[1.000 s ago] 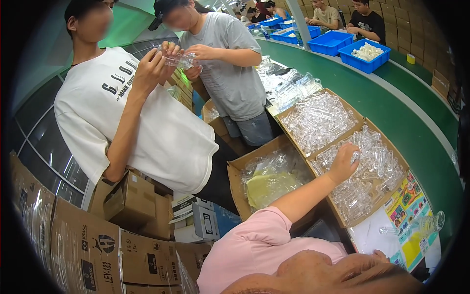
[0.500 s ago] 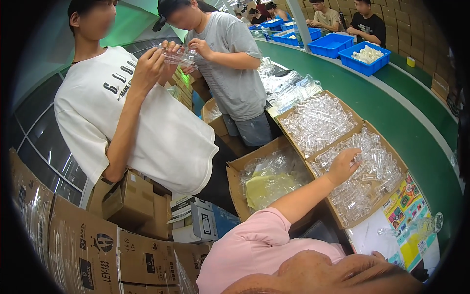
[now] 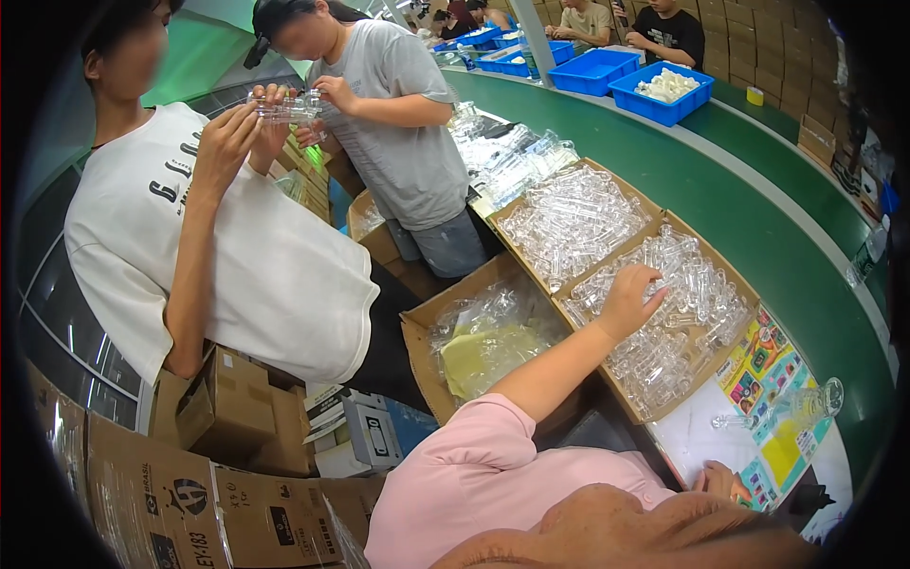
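Observation:
My left hand [image 3: 627, 302] is over the nearer shallow cardboard box [image 3: 627, 410], with thumb and fingers apart and no piece visible in its grasp. Under and around it lie many clear, tube-shaped pieces [image 3: 713, 296] with flared ends, heaped loosely. My right hand [image 3: 718, 480] is at the near table edge, on a white and colourful printed sheet [image 3: 684, 453]. Its fingers look apart, though its lower part is hidden. Beyond that hand, a larger clear flask-like piece [image 3: 813, 406] with a long thin stem is on the sheet.
Another box of clear pieces [image 3: 569, 220] adjoins on the far side. Left of them, an open carton [image 3: 417, 356] holds plastic bags. Two people stand at left, one handling a clear tubular piece [image 3: 284, 111]. A green conveyor [image 3: 706, 204] curves past, with blue bins [image 3: 662, 106] beyond.
The view has shifted, moving the scene leftward. My left hand remains over the nearer box, its thumb and fingers now more visibly apart. More of my right hand shows at the table edge.

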